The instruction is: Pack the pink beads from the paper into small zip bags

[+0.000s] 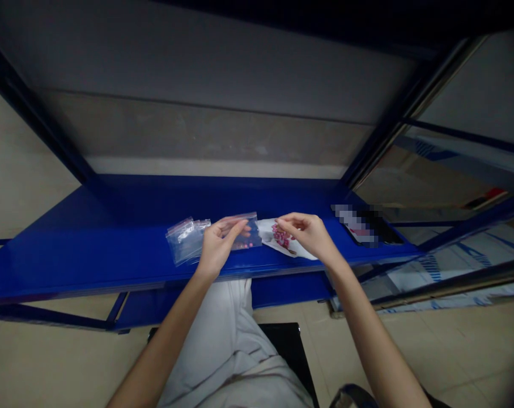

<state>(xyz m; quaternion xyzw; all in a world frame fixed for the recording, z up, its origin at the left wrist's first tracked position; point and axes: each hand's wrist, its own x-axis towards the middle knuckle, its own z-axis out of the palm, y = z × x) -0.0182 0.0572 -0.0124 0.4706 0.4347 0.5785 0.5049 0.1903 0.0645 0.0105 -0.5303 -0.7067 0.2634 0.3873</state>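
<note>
My left hand grips a clear zip bag with its thumb and fingers. A few small pink beads show low in that bag. Just left of this hand lie several flat clear zip bags, overlapping on the blue shelf. My right hand hovers over a white sheet that bears a heap of pink beads. Its thumb and index finger are pinched together above the heap. Whatever sits between those fingertips is too small to make out.
The blue metal shelf runs across in front of me, with upright posts at both ends. Toward its right end lies a dark phone-like object, partly blurred out. Wrapped panels stand at the right. Below are my legs and a black seat.
</note>
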